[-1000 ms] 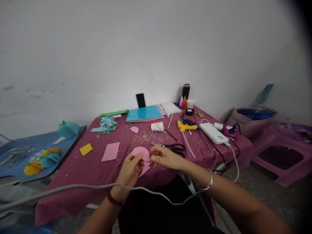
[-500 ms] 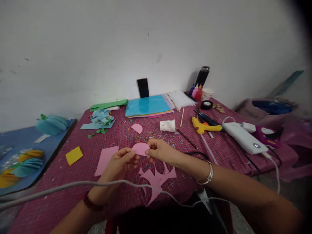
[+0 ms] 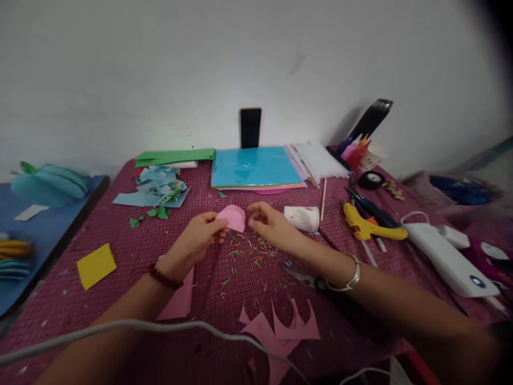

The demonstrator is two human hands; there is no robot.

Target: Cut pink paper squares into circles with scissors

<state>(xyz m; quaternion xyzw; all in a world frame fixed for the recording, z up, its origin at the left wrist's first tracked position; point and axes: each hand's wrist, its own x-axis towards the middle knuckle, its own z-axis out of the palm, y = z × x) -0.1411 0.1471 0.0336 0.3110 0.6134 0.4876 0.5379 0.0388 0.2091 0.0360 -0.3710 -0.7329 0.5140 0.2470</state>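
My left hand point(image 3: 207, 231) pinches a pink paper half-circle point(image 3: 230, 220) between thumb and fingers above the middle of the table. Another pink rounded edge shows just behind that piece; whether the two touch I cannot tell. Just right of the paper, my right hand point(image 3: 269, 223) hovers with loosely bent fingers apart and nothing between them. Pink paper scraps point(image 3: 262, 331) with curved cut-outs lie at the near edge. Scissors point(image 3: 300, 275) rest partly hidden beneath my right forearm. A folded pink sheet point(image 3: 182, 297) lies under my left forearm.
A white paper cup point(image 3: 301, 218) lies on its side, right of my hands. Farther right are a yellow glue gun point(image 3: 368, 224) and a white power bank point(image 3: 449, 262). Blue sheets point(image 3: 252, 167) lie at the back by a phone point(image 3: 250, 128). A white cable point(image 3: 132, 325) crosses in front.
My right hand has let go of the pink half-circle, which stays in my left hand. Both hands have moved forward, over the other pink piece. The view has shifted closer over the table.
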